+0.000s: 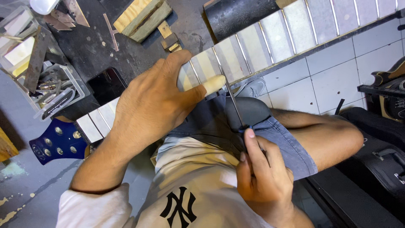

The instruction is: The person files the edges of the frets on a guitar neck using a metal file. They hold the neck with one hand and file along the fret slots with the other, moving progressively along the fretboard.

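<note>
Left hand (147,105) clamped over the guitar neck (261,40), thumb on the fretboard, fingers wrapped round the edge. Neck lies diagonally across the person's lap, blue headstock (57,141) at lower left. Right hand (261,173) closed around the handle of a thin metal file (234,103), blade laid along a fret just beside the left thumb. Black phone (105,84) and clear parts tray (50,90) on the dark surface (93,46) behind.

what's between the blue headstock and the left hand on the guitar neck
In the head view, a short run of the fretboard, pale blocks split by metal frets, lies between the blue headstock and the left hand. A dark phone sits just above that stretch.
</note>
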